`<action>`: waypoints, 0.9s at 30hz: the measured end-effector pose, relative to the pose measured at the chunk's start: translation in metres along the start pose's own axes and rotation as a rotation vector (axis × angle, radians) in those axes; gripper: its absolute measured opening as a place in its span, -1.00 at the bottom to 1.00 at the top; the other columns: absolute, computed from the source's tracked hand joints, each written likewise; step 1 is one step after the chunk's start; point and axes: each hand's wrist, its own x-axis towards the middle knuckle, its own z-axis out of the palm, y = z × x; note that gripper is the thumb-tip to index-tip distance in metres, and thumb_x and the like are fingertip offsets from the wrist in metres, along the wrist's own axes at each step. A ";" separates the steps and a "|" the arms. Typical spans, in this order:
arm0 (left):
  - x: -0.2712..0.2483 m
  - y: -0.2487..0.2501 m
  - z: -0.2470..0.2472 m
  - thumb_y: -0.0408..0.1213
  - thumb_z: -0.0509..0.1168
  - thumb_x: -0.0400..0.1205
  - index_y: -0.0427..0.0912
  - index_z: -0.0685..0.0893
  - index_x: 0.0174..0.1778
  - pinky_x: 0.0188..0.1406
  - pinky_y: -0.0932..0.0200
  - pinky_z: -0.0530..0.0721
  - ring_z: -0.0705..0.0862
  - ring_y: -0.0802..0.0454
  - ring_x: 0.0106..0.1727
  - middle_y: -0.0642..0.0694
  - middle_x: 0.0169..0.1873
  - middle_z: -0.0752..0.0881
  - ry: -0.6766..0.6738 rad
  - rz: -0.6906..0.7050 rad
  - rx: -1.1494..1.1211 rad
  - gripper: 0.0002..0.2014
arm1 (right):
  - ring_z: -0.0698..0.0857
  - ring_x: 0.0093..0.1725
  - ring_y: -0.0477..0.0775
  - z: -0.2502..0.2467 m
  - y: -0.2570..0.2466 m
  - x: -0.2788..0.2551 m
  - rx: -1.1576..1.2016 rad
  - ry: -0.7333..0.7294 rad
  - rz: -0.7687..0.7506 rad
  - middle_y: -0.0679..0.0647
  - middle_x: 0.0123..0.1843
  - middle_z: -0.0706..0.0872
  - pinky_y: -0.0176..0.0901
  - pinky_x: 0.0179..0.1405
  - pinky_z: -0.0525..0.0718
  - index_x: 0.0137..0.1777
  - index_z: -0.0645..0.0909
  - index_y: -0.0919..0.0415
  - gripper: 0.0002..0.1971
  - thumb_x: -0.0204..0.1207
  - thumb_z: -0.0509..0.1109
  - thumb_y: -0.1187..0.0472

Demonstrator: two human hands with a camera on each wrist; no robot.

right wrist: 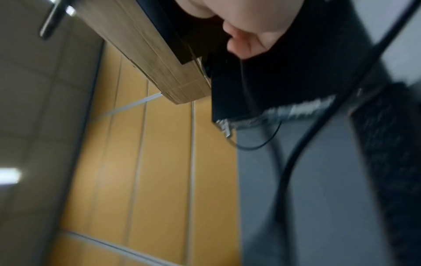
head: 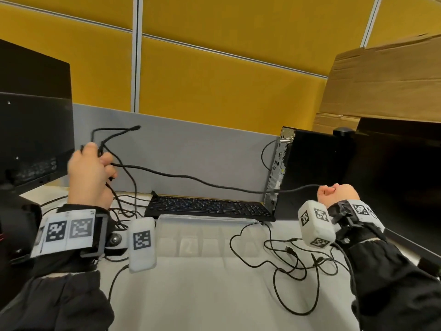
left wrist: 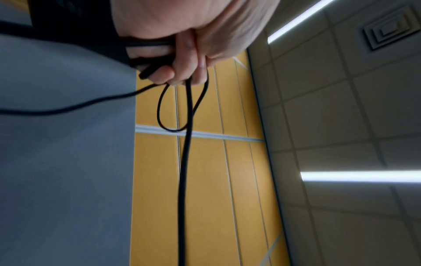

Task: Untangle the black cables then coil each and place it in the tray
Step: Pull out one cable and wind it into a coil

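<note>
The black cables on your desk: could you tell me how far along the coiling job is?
Nothing is finished: the clear tray holds no coil. The left hand grips cable loops while the right hand holds the stretched cable. The thin cable tangle lies loose on the table.

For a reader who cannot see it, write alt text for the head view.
Two raised hands stretch a black cable above a desk: the left hand grips bunched loops, the right hand holds the other end. Below lie a clear tray, a keyboard and loose cables.
</note>
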 end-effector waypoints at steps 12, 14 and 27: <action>-0.003 -0.002 0.007 -0.39 0.16 0.54 -0.03 0.32 -0.27 -0.66 0.42 0.25 0.33 0.26 -0.59 0.07 -0.39 0.31 -0.040 0.046 0.049 -0.82 | 0.57 0.35 0.32 -0.060 -0.033 0.030 -0.977 -0.001 -0.036 0.23 0.55 0.37 0.17 0.06 0.55 0.58 0.23 0.19 -0.55 0.72 0.12 0.18; 0.005 0.005 -0.005 -0.38 0.16 0.52 -0.02 0.28 -0.29 -0.71 0.44 0.19 0.31 0.27 -0.59 0.10 -0.43 0.33 0.045 0.091 0.031 -0.79 | 0.66 0.15 0.29 -0.072 -0.054 0.034 -1.239 -0.013 -0.120 0.22 0.45 0.50 0.23 0.12 0.53 0.54 0.32 0.20 -0.56 0.70 0.17 0.11; -0.075 -0.046 0.061 -0.23 -0.01 0.76 -0.05 0.31 -0.25 -0.70 0.46 0.21 0.26 0.25 -0.57 0.02 -0.42 0.34 -0.241 0.031 0.307 -0.77 | 0.74 0.10 -0.02 -0.038 0.038 -0.096 -1.581 -1.145 0.004 0.05 0.17 0.75 -0.07 -0.03 0.76 0.34 0.51 0.02 -0.63 0.54 0.37 0.09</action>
